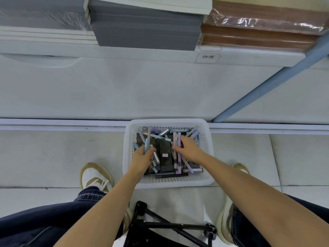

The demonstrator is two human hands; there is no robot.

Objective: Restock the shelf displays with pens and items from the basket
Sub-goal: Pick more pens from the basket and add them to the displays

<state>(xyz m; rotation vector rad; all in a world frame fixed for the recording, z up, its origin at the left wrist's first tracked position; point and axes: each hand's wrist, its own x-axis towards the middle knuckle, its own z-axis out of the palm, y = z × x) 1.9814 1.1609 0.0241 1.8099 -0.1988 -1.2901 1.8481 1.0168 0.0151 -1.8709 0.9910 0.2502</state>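
We see a white perforated plastic basket (128, 157) standing on the pale tiled floor (53, 157), its far edge against the base of the white shelf unit (124, 86). Inside lies a jumble of pastel pens, black boxes (164, 148) and silver tubes (156, 156). Our left hand (142, 157), at the basket's left side, curls its fingers round a light blue pen (146, 145). Our right hand (189, 148), near the middle, closes its fingers on a bundle of pink and lilac pens (179, 138).
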